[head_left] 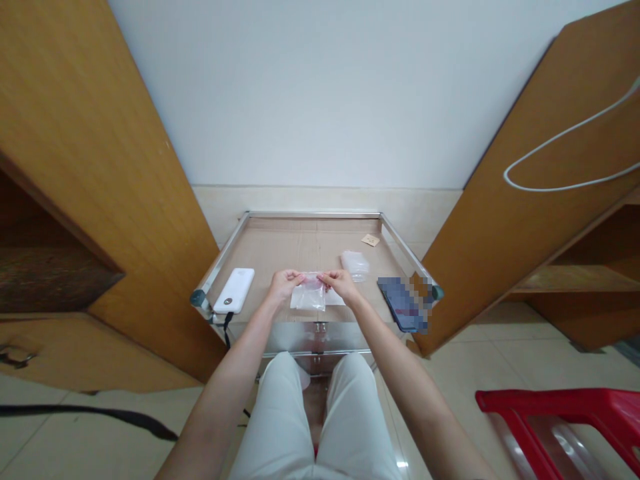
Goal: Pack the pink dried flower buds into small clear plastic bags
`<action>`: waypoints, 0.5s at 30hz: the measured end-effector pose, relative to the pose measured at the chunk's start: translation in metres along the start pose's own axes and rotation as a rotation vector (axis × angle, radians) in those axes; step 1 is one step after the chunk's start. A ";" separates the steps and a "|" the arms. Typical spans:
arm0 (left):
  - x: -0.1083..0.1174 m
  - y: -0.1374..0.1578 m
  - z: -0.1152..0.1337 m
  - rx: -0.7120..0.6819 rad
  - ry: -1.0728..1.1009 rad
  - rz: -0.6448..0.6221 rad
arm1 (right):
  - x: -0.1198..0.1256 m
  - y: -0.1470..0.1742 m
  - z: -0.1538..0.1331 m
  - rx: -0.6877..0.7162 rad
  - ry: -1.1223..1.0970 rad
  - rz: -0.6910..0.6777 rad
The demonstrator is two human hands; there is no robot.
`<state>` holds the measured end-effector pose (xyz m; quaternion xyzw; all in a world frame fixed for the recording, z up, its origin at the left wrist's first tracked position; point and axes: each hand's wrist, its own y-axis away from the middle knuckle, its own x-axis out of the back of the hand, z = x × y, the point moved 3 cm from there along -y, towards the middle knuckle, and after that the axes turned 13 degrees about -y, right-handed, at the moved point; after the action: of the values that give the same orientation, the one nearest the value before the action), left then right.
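A small clear plastic bag (311,298) hangs between my two hands over the front part of the table. My left hand (286,283) pinches its upper left edge between thumb and fingers. At the upper right edge, my right hand (341,283) grips it the same way. Something pinkish shows through the plastic near the top; I cannot make out what it is. Beneath and to the right, part of a white sheet shows on the table. A stack of clear plastic bags (355,265) lies just beyond my right hand.
The metal-framed table (285,243) stands against the wall. A white power bank (235,291) with a black strap lies left; a dark phone (400,303), partly pixelated, lies right. A small tan card (371,240) is at the back. Wooden cabinets flank me; a red plastic stool (560,403) stands right.
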<state>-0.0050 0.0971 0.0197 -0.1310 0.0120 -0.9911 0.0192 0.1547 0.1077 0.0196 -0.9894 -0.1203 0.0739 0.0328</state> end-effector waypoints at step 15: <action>-0.014 0.006 0.011 0.030 0.079 -0.185 | -0.004 -0.001 0.012 0.016 0.042 0.000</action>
<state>0.0112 0.0911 0.0262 -0.0918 -0.0145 -0.9931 -0.0710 0.1485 0.1077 0.0086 -0.9905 -0.1191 0.0540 0.0435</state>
